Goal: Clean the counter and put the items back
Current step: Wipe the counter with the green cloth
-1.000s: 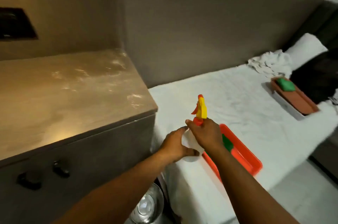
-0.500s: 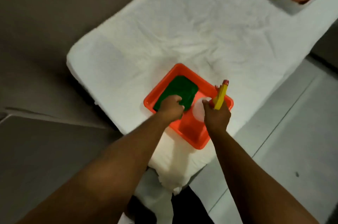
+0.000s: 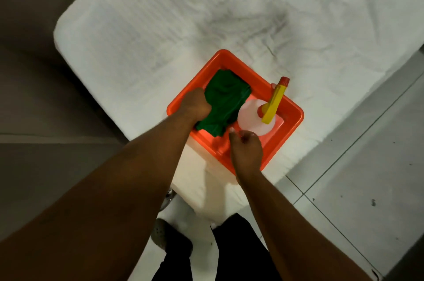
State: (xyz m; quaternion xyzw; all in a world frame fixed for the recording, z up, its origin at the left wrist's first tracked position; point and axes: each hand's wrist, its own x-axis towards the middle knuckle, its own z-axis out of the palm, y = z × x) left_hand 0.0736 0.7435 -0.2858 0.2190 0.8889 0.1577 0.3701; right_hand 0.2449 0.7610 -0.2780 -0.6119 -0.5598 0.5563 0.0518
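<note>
Orange plastic, glossy and shallow-walled, makes up the tray (image 3: 291, 127) that rests near the corner of a bed (image 3: 160, 35) covered in white cloth. Inside the tray, the green cloth (image 3: 226, 104) lies crumpled on the side away from the spray bottle (image 3: 254, 120), which stands upright at the tray's other side, its yellow trigger and red nozzle pointing out over the rim. The left hand (image 3: 195, 106) is clenched on the cloth's edge, pressing it into the tray. The right hand (image 3: 246, 147) hovers just beside the bottle, fingers loosely curled and gripping nothing. Judging by this, both cleaning items are already back in the tray, so the task looks close to finished; whether the counter itself is clean cannot be told, since it is out of view.
</note>
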